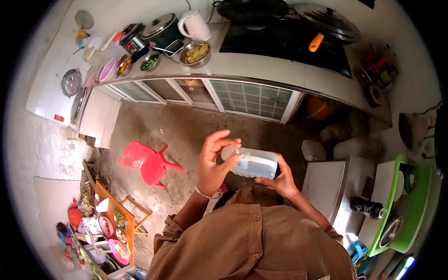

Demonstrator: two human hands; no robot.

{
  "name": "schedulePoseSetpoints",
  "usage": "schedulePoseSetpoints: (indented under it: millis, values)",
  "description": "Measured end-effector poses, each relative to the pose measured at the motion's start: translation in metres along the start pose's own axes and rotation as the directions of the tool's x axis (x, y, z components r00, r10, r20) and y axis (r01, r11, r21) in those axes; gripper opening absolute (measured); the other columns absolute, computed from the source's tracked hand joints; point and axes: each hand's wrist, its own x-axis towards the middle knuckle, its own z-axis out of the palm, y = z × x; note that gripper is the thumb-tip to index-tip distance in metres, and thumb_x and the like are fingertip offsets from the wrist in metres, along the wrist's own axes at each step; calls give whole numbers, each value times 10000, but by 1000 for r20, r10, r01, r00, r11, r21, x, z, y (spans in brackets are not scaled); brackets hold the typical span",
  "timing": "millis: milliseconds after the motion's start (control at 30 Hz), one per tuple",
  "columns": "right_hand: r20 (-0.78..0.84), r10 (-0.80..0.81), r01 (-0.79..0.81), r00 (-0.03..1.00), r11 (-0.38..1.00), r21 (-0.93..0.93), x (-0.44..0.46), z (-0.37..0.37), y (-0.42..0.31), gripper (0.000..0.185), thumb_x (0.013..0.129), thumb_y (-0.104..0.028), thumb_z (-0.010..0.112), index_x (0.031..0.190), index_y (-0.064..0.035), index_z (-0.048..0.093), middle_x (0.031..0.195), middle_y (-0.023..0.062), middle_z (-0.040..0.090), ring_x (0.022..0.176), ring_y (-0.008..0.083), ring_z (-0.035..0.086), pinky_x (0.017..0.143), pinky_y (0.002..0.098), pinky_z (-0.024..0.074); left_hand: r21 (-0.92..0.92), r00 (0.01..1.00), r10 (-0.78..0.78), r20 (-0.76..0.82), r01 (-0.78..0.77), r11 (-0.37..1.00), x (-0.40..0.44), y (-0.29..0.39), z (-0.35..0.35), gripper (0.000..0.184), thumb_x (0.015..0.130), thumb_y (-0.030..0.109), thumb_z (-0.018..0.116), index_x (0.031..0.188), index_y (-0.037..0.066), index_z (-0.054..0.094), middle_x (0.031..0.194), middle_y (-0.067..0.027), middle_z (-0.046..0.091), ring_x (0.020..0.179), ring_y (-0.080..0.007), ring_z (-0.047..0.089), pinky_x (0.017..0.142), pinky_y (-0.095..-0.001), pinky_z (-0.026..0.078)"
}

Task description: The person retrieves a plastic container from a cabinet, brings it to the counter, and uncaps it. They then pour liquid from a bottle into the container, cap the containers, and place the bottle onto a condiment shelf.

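Observation:
In front of my chest is a translucent plastic bottle (262, 167), lying nearly sideways with a round whitish cap (229, 152) at its left end. My right hand (285, 181) grips the bottle's base, its thumb along the lower side. At the cap end, my left hand (215, 161) has its thumb pressed on the bottle and its fingers curled around the cap. The index finger arches above it. Clear or whitish contents seem to fill the bottle; what they are, I cannot tell.
A red plastic stool (149, 163) stands on the concrete floor. Ahead runs a counter with a gas stove (284, 46), a kettle (196, 25), and a bowl of cut food (195, 53). An orange table (113, 200) with dishes is at left; a green rack (420, 205) is at right.

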Motion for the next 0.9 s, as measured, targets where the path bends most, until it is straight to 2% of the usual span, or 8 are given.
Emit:
schedulePoseSetpoints:
  millis: [67,133,267,467,533,700,800,900]
  values:
    - [89,42,-48,995,996,73,12,15,8,691,697,-117,893,1287,-74,535,1210,46,589,1144,177,546,1006,338,422,0,997,-28,76,28,1000,-6,3,-28,838,815,-65,590,1547,75,207,1497,-194,394,1342,-257,469,1107,-387,364]
    - [147,62,-80,987,990,118,23,32,7,699,698,-106,890,1295,-74,529,1221,49,586,1153,181,543,1014,342,419,-467,995,-7,97,52,883,-11,21,-45,845,797,-24,703,1516,53,264,1464,-161,448,1379,-235,407,1114,-371,344]
    - [219,12,-27,976,997,65,44,80,15,717,704,-81,879,1320,-76,513,1248,62,582,1183,191,535,1029,351,414,27,971,219,-99,-218,976,-28,10,-90,829,811,-7,698,1510,48,255,1399,-148,511,1377,-246,421,1121,-387,339]
    - [361,42,-64,932,997,49,86,147,7,703,685,1,868,1287,-79,514,1222,26,587,1151,143,541,981,330,453,-63,987,160,-28,-162,985,-45,13,-168,758,835,-11,650,1494,37,277,1376,-180,542,1340,-247,464,1106,-389,350]
    - [427,88,-139,900,986,89,96,169,9,710,681,9,867,1291,-79,513,1230,31,590,1157,146,544,981,332,455,-313,994,104,-15,-103,944,-48,22,-193,778,821,-32,635,1502,48,268,1457,-191,467,1397,-242,390,1113,-378,333]
    - [329,163,-202,930,976,87,112,239,15,770,689,-93,894,1352,-77,502,1291,60,563,1202,186,532,1018,350,431,44,927,156,-341,-150,988,-64,0,-236,715,814,71,691,1455,65,374,1312,-148,573,1273,-239,508,1066,-381,391]
    - [308,132,-132,942,991,-23,130,268,24,776,682,-81,894,1353,-80,503,1267,55,575,1186,188,540,1001,354,445,12,891,10,-454,-5,1000,-57,-18,-265,585,859,49,656,1404,49,442,1175,-134,646,1214,-242,559,1060,-390,403]
    - [403,193,-242,895,967,75,160,281,23,788,683,-89,895,1362,-85,496,1262,52,579,1186,191,540,992,360,454,-113,955,-10,-298,-25,993,-37,-18,-304,526,894,54,625,1391,32,456,1146,-148,670,1255,-272,546,1088,-405,380]
